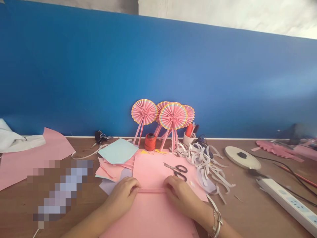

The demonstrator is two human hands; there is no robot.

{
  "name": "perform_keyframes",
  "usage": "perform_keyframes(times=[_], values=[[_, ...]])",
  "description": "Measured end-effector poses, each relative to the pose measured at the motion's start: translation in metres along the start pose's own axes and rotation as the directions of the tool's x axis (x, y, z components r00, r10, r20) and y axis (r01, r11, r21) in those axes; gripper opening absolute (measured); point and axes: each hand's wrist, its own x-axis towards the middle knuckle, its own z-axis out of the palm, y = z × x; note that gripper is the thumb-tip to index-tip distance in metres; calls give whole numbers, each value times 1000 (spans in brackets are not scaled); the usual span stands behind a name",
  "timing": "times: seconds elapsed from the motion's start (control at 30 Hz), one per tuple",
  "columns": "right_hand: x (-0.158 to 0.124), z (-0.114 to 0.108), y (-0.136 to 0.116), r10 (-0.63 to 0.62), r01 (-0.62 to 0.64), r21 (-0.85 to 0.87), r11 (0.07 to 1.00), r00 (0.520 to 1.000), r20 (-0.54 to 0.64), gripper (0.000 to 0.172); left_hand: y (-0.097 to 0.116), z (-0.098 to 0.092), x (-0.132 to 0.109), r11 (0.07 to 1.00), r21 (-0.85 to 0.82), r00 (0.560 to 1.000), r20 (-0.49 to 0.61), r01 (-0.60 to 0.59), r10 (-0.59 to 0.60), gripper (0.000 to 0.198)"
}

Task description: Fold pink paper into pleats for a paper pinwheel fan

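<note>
A large sheet of pink paper (151, 215) lies in front of me, with a narrow folded strip running across it. My left hand (125, 194) is closed on the left end of that fold, fingers bent and pressed on the paper. On the right end, my right hand (180, 193) grips the fold the same way; bracelets circle its wrist. Just beyond the fold, scissors (182, 169) with dark handles rest on another pink sheet (148, 168). The fingertips' undersides are hidden.
Several pink pleated paper fans (144, 111) lean against the blue partition (158, 66). Before them stands a red thread spool (150, 142). White paper strips (205, 162) heap at right, near a white power strip (289, 201). Light blue paper (119, 151) lies at left, keys (100, 137) behind.
</note>
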Motion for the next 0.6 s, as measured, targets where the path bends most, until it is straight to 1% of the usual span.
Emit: perform_keyframes(times=[0.07,0.23,0.4,0.6], values=[[2,0,0,42,-42,26,999,999,-5,18,0,0,0,1000,-15,1000,-9,9,-9,22],[6,4,2,108,-103,108,989,994,-36,16,-4,5,0,1000,-31,999,-48,4,-6,25],[9,11,6,137,-128,110,986,988,-74,14,-8,7,3,999,-36,998,-58,2,-4,27],[10,13,5,167,-155,149,977,983,-71,13,-8,7,3,1000,-30,998,-62,-3,2,22]])
